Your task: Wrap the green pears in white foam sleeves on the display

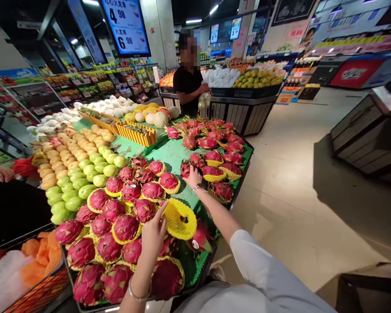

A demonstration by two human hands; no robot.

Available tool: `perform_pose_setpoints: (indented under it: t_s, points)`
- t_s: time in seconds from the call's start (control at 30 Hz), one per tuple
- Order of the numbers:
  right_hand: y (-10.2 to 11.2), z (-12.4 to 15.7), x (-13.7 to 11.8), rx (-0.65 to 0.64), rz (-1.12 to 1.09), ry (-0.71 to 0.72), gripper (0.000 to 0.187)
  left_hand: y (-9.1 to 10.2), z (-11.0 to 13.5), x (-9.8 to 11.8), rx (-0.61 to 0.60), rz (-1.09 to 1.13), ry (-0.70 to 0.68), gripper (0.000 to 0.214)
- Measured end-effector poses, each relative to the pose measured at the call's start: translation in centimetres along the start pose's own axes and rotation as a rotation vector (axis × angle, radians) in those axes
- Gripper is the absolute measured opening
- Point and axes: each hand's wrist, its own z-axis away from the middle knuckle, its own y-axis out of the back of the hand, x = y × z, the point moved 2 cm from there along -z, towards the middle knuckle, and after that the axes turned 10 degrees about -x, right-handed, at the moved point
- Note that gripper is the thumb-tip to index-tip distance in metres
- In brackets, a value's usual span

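I look down on a green-matted fruit stand [172, 154] covered with red dragon fruits [125, 227] in yellow foam nets. My left hand [153, 234] is raised over the near pile, its fingers pinching the edge of an empty yellow foam net [181, 219]. My right hand [193, 177] reaches farther out, fingers curled on a dragon fruit [186, 168] in the far group; a watch sits on that wrist.
Green mangoes [81, 182] and yellow mangoes [65, 152] lie left of the dragon fruits. A person in black [188, 82] stands behind the stand. Another person's hand [1, 173] shows at the left edge. A wire basket [35, 287] sits bottom left. Open floor [296, 182] lies right.
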Motion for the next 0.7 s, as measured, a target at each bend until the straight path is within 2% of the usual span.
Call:
perform_pose_setpoints:
  t_s: [0.1, 0.17, 0.23, 0.37, 0.47, 0.57, 0.63, 0.7]
  points:
    - [0.6, 1.6, 0.6, -0.023, -0.028, 0.023, 0.077, 0.0, -3.1, 1.6, -0.083, -0.161, -0.021, 0.047]
    - [1.8, 3.0, 1.2, -0.009, -0.118, 0.038, 0.08, -0.4, -5.3, 2.8, -0.161, -0.26, -0.007, 0.045]
    - [4.0, 4.5, 1.9, 0.062, -0.293, 0.074, 0.085, -1.2, -7.7, 4.0, -0.21, -0.335, 0.013, 0.043]
    - [10.2, 6.7, 3.5, 0.319, -0.561, 0.175, 0.088, -3.5, -12.2, 5.9, -0.266, -0.369, 0.04, 0.043]
    - [13.3, 7.3, 4.0, 0.371, -0.705, 0.224, 0.087, -5.2, -14.9, 6.3, -0.271, -0.345, 0.083, 0.047]
    - [13.1, 6.9, 3.2, 0.265, -0.807, 0.312, 0.078, -6.8, -16.5, 6.0, -0.278, -0.303, 0.112, 0.053]
    - [11.3, 6.3, 2.6, 0.181, -0.828, 0.31, 0.077, -7.6, -16.9, 5.7, -0.28, -0.266, 0.128, 0.058]
    - [9.0, 5.7, 2.2, 0.118, -0.803, 0.244, 0.081, -8.1, -17.1, 5.3, -0.278, -0.224, 0.149, 0.061]
